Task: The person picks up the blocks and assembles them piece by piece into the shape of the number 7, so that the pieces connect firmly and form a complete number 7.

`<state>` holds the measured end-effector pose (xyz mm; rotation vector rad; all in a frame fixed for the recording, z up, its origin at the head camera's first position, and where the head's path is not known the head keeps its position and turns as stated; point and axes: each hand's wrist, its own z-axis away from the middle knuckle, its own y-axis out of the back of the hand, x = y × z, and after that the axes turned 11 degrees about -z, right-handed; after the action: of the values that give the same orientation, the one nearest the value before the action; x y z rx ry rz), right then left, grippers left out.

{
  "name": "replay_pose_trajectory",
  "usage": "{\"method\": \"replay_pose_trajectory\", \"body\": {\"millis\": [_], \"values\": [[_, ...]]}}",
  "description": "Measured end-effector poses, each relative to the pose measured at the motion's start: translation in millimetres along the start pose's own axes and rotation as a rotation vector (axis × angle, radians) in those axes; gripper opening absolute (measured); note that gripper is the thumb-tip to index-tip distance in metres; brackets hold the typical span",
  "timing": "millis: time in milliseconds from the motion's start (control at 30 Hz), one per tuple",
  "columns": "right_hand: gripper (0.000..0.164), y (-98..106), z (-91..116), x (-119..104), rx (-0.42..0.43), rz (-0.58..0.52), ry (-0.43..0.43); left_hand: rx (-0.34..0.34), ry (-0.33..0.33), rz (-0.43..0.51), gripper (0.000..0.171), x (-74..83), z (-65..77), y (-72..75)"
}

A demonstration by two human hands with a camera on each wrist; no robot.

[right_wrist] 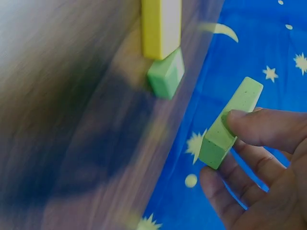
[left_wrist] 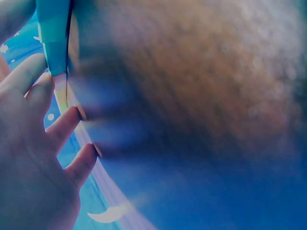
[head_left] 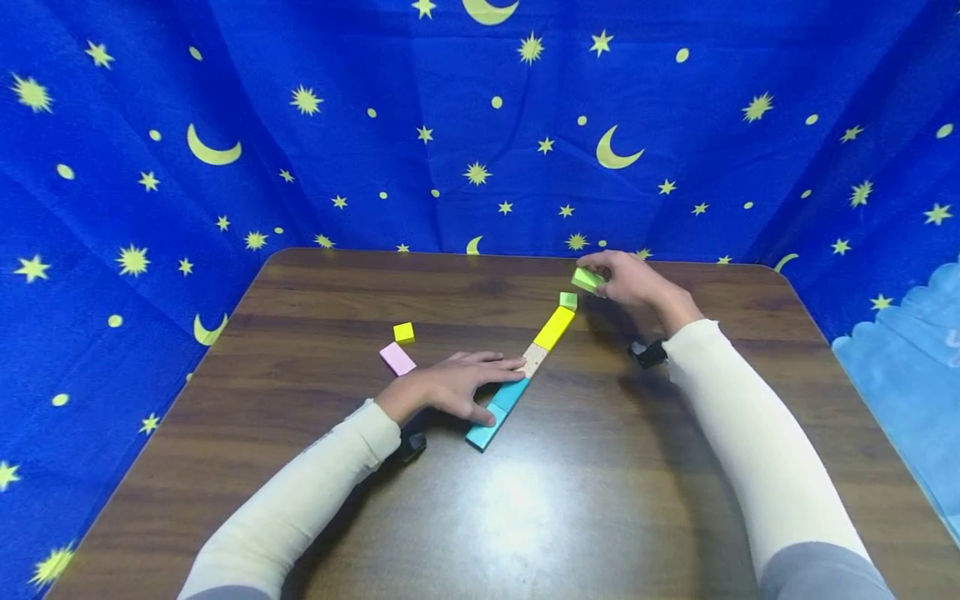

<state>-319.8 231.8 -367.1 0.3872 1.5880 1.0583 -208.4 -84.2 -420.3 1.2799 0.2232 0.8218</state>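
Observation:
A slanting row of toy blocks lies on the table: two teal blocks, a pale speckled block, a long yellow block and a small green block at the far end, turned slightly off the line. My left hand is spread along the near part of the row, fingers straight, its thumb and fingertips at the teal and speckled blocks. Beyond the far end, my right hand pinches a light green oblong block between thumb and fingers, raised above the table.
Left of the row lie a yellow cube and a pink block, close to my left wrist. The brown wooden table ends at a blue curtain with moons and stars. Light blue cloth hangs at the right.

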Motion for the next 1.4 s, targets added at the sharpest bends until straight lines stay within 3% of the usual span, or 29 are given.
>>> {"method": "replay_pose_trajectory", "body": {"millis": [400, 1033, 1400], "values": [[0.053, -19, -25, -26, -0.085, -0.009, -0.018, -0.009, -0.012, 0.007, 0.076, 1.2, -2.4, -0.6], [0.052, -37, -41, -27, -0.173, -0.081, 0.015, 0.001, -0.028, 0.026, 0.077, -1.9, -0.5, -2.7], [0.05, -49, -60, -26, -0.158, -0.211, -0.11, -0.01, -0.018, 0.037, 0.076, -3.9, 0.5, 1.4]]}}
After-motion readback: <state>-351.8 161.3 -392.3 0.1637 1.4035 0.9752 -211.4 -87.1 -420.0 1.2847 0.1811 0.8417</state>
